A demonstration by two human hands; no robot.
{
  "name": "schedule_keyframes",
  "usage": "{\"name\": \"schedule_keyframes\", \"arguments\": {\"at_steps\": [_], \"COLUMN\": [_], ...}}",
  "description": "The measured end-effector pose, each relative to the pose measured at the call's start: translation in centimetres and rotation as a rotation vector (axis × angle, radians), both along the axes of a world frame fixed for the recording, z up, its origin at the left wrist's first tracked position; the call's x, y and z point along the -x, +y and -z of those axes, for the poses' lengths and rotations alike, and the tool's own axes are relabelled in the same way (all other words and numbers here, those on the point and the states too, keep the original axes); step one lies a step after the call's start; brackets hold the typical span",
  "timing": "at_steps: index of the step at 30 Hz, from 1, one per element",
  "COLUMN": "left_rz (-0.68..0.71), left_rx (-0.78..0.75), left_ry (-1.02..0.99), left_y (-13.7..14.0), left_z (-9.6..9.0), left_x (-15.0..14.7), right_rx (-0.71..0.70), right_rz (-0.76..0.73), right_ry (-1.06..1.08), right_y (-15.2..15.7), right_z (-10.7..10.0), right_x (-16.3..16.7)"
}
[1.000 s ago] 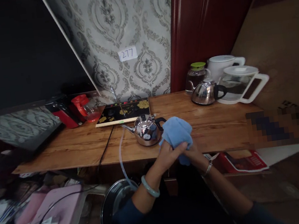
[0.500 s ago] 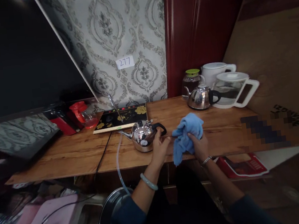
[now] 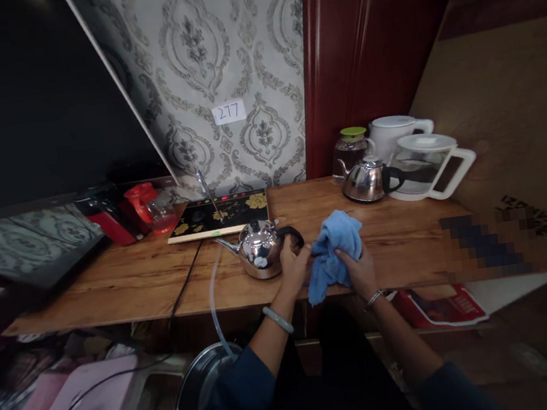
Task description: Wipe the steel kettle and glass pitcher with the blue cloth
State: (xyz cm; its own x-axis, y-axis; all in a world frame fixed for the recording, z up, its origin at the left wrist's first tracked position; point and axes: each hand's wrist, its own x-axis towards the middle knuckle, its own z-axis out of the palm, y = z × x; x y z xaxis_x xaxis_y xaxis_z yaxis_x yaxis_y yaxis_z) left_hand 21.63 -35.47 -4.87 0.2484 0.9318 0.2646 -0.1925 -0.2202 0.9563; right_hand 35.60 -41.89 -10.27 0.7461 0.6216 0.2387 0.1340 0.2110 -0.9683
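Note:
A shiny steel kettle (image 3: 259, 250) with a black handle stands upright on the wooden counter, its spout pointing left. My left hand (image 3: 296, 266) is closed at the kettle's handle; its thumb reaches the edge of a blue cloth (image 3: 333, 251). Some of its fingers are hidden behind the hand. The cloth is bunched in my right hand (image 3: 360, 269), which grips it just right of the kettle, over the counter's front part. Its lower end hangs toward the counter's front edge.
Behind the kettle lies a black cooktop (image 3: 224, 213) with a thin metal spout. A clear hose (image 3: 213, 300) runs down to a metal bucket (image 3: 195, 376). At the back right stand a second steel kettle (image 3: 365, 181) and a glass jug (image 3: 422, 168). A red-lidded pitcher (image 3: 145, 205) is at left.
My right hand and the cloth have shifted a little left, toward the kettle. My left thumb now meets the cloth's edge, where a gap was before. The kettle stays in place.

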Motion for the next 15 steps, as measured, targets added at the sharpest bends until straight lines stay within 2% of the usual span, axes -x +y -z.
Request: {"name": "schedule_keyframes", "arguments": {"at_steps": [6,15], "left_rz": [0.033,0.072], "left_rx": [0.041,0.173], "left_ry": [-0.017,0.087], "left_y": [-1.1,-2.7], "left_z": [-0.8,-1.9], "left_x": [2.1,8.4], "right_rx": [-0.015,0.008], "right_rz": [0.016,0.039], "right_ry": [0.007,0.010], "right_y": [-0.1,-0.2], "right_z": [-0.1,-0.4], "right_x": [0.2,0.1]}}
